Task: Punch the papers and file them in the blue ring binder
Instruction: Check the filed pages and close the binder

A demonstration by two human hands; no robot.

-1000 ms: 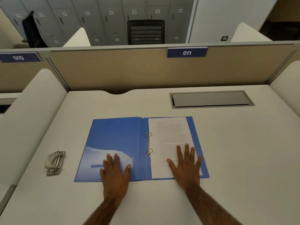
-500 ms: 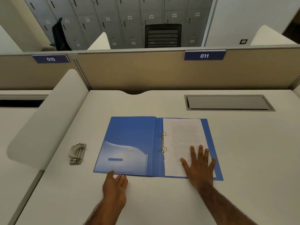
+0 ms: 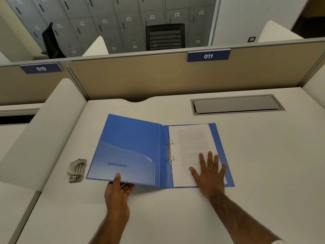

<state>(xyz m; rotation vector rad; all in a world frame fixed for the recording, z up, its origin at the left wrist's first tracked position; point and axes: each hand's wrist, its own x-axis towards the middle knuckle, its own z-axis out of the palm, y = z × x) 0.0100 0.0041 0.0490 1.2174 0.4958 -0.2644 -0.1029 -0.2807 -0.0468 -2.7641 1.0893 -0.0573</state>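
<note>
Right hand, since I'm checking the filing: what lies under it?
The right hand lies flat on the papers, which lie on the right half of the open binder, their left edge at the rings. The print beneath the palm is covered.

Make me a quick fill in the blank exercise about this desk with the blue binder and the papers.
The left hand grips the near edge of the blue plastic ring binder, thumb on ____ of its cover.
The right hand lies ____ on the white printed papers.
The grey metal hole punch sits to the binder's ____.
The binder's spine carries ____ metal rings.
Missing words: top, flat, left, two.
</note>
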